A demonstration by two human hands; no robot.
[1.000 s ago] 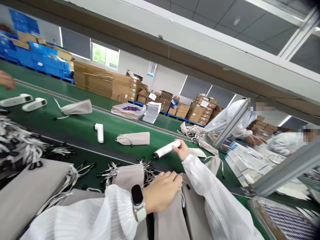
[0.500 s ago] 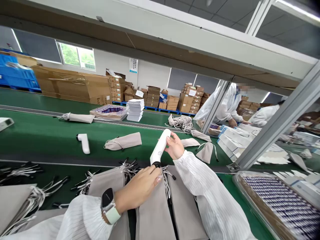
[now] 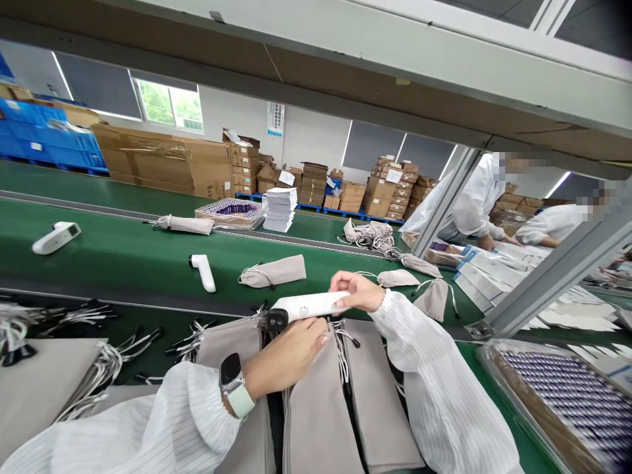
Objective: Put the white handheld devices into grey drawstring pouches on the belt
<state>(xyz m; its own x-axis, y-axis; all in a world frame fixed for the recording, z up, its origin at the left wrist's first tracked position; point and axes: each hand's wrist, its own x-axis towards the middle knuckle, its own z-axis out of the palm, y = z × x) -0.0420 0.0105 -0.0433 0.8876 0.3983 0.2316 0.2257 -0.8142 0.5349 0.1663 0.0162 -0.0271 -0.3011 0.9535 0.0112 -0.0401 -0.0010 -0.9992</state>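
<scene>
1. A smooth white plastic handheld device with a round black head (image 3: 309,307) is held in the air above the near side of the counter, lying nearly level; its black head points to the left and a small dark mark shows on its white side.
2. The right hand (image 3: 358,291) grips the device by the end away from the head, thumb in front; the left hand (image 3: 291,352) is just below the device, fingers bent over the top of a stack of flat grey-beige cloth pouches (image 3: 320,415); whether it pinches any cloth, I cannot tell.
3. White drawstrings with black toggles (image 3: 343,355) spill from the stack beside the left hand; a second grey-beige stack (image 3: 378,401) lies just to the right, under the right forearm.
4. Beyond the hands, on the long green counter (image 3: 133,257), lie a closed grey-beige pouch (image 3: 274,271), an angled white device with a black end (image 3: 203,273) and, farther left, another white device (image 3: 56,237).
5. At the lower right sits a plastic-wrapped cardboard tray (image 3: 524,413) filled with rows of small purple-and-white items; farther back stand a pile of white papers (image 3: 280,209) and, at the right, a co-worker in a white coat (image 3: 469,201).
</scene>
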